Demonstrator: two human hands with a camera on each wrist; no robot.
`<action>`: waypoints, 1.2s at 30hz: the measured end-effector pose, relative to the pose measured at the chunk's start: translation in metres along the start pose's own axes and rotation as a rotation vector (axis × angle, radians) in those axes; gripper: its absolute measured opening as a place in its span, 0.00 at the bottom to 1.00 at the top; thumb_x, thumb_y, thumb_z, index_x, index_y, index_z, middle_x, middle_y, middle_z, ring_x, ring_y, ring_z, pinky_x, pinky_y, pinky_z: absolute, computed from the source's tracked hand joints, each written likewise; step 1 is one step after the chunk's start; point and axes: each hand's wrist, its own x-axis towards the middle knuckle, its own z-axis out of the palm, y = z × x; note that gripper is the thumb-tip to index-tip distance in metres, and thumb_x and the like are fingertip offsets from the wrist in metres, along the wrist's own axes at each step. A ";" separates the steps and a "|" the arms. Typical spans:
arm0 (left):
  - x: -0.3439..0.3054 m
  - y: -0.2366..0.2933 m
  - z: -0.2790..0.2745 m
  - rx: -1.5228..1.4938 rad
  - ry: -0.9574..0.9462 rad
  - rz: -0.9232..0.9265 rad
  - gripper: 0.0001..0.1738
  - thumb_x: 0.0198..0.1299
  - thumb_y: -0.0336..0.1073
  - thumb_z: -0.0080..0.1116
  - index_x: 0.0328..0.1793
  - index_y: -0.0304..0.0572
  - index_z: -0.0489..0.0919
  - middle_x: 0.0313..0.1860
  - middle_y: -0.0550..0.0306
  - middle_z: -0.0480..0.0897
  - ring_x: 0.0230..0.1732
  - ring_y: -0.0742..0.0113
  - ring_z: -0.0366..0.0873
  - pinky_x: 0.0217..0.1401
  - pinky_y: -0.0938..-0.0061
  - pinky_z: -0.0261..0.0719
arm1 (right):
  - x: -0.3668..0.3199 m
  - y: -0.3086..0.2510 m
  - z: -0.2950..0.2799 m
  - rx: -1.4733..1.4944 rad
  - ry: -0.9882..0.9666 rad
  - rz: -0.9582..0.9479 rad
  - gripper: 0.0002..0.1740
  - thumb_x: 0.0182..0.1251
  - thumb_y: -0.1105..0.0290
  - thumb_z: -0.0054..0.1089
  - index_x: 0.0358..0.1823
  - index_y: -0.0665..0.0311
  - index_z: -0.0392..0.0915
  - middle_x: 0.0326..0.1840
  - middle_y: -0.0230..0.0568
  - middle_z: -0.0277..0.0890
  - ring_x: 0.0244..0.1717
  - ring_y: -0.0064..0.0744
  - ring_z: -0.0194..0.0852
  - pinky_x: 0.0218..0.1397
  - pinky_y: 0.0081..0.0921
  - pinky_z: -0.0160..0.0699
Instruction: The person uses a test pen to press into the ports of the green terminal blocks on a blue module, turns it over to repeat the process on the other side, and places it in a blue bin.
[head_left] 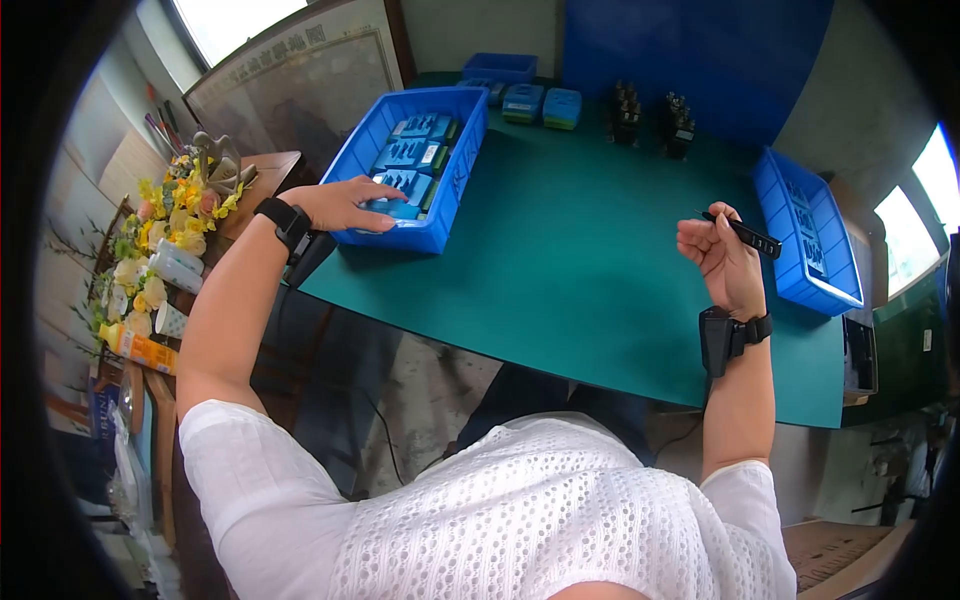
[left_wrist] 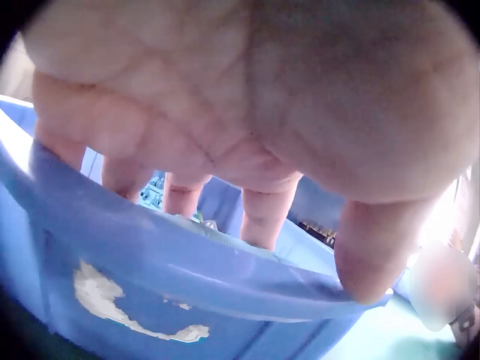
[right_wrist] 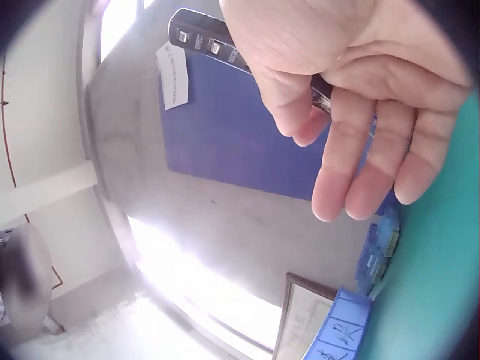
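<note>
The fingers of your left hand (head_left: pixel 345 205) are spread and released, reaching over the near end of the large blue bin (head_left: pixel 462 185), with their tips down inside it at the nearest of the blue boxes (head_left: pixel 404 186). Your left wrist view shows them inside the rim and your thumb over the rim at one side; whether the tips press on a box, you cannot tell from there. More blue boxes lie in a row beyond those fingertips, with green edges showing along one side.

The fingers of your right hand (head_left: pixel 722 262) are grasping a black tool (head_left: pixel 757 241) between thumb and forefinger. It has a row of small light switches and sticks out past your hand on the outer side, towards the smaller blue bin (head_left: pixel 822 297). Your other three fingers are loosely bent, and that hand is raised, palm showing, well apart from the left one.

Just beyond your right hand's outer side, that smaller bin holds blue pieces (head_left: pixel 808 232) with dark markings. Ahead of your fingers, at the far side of the green table (head_left: pixel 570 270), are blue-and-green packs (head_left: pixel 562 106), a little blue tray (head_left: pixel 500 68) and two dark upright devices (head_left: pixel 678 128). Yellow flowers (head_left: pixel 190 215) stand outward of your left hand.
</note>
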 end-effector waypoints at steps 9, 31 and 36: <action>0.009 -0.009 0.002 -0.096 0.055 0.145 0.31 0.51 0.46 0.61 0.60 0.44 0.69 0.55 0.51 0.73 0.58 0.58 0.68 0.62 0.69 0.62 | -0.001 0.002 -0.001 -0.078 0.062 0.028 0.10 0.70 0.65 0.44 0.46 0.61 0.66 0.38 0.49 0.79 0.40 0.34 0.78 0.45 0.27 0.76; 0.022 -0.021 -0.001 -0.182 -0.024 0.128 0.32 0.45 0.48 0.66 0.56 0.42 0.72 0.49 0.54 0.74 0.53 0.63 0.69 0.59 0.71 0.63 | 0.001 0.004 -0.007 -0.211 0.138 0.102 0.13 0.69 0.62 0.47 0.48 0.62 0.66 0.38 0.45 0.79 0.40 0.32 0.77 0.46 0.26 0.74; 0.020 -0.025 0.002 -0.390 -0.011 0.103 0.36 0.38 0.41 0.72 0.56 0.41 0.71 0.43 0.58 0.73 0.46 0.68 0.68 0.54 0.76 0.64 | 0.001 0.001 -0.003 -0.241 0.143 0.119 0.13 0.68 0.61 0.48 0.46 0.62 0.67 0.38 0.45 0.79 0.40 0.33 0.77 0.45 0.26 0.74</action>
